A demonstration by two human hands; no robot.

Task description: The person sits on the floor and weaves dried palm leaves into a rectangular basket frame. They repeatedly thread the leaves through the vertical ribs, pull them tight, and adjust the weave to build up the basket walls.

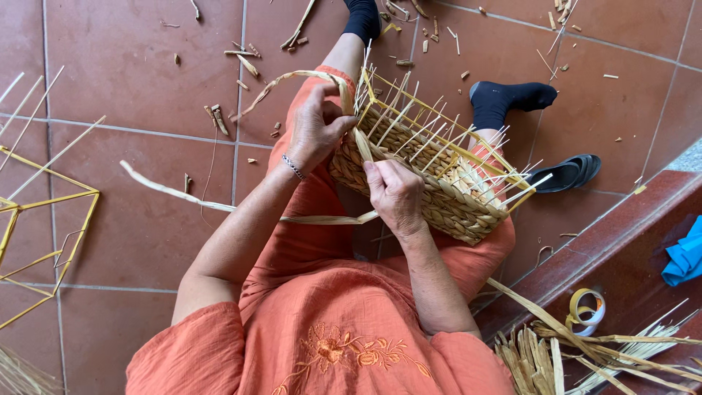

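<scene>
A half-woven straw basket (pixel 439 197) with a yellow wire frame and upright white stakes rests on my lap, over orange trousers. My left hand (pixel 314 128) grips a pale straw strand (pixel 292 77) at the basket's near corner, pulling it around a stake. My right hand (pixel 395 194) presses on the woven side wall and pinches a second flat strand (pixel 219 205), which trails off to the left across the floor. My feet in black socks (pixel 508 99) stretch out beyond the basket.
Red floor tiles are littered with straw scraps (pixel 245 62). A bare yellow wire frame (pixel 44 219) stands at left. A black sandal (pixel 570 172) lies at right. On a red step sit a tape roll (pixel 587 309), straw bundles (pixel 556 358) and blue cloth (pixel 686 256).
</scene>
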